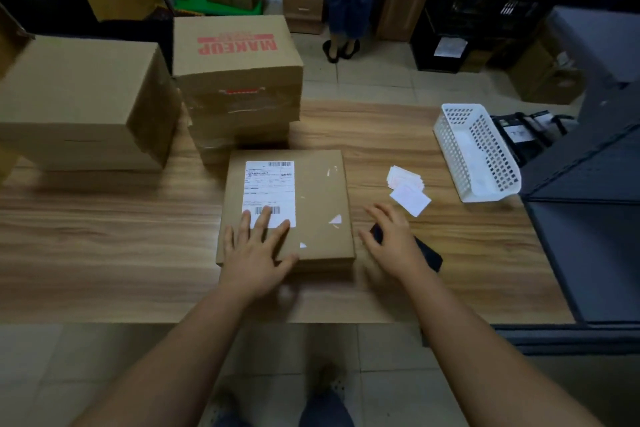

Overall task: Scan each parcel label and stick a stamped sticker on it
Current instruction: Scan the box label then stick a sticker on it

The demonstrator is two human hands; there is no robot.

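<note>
1. While the left hand (254, 246) lies flat, fingers spread, on the near left corner of the flat brown cardboard parcel (287, 208) at the table's centre, its fingertips cover the lower barcode of the white printed shipping label (270, 192). A scan aimed there could fail unless the fingers slide off toward 7 o'clock.
2. At 3 o'clock of the parcel, the right hand (393, 239) hovers over or rests on the slim black handheld device (427, 255), fingers loosely spread. I cannot tell whether it grips yet, and a hasty grab could push the device toward the near table edge.
3. At 2 o'clock lies the loose pile of small white stamped stickers (407, 187). Being thin and fanned, two may lift together, or a sweep of the wrist may scatter them.
4. Behind the parcel, at 11 o'clock, the tall stack of taped brown cartons (239, 80) leans unevenly. Nudging the parcel away could jog it.
</note>
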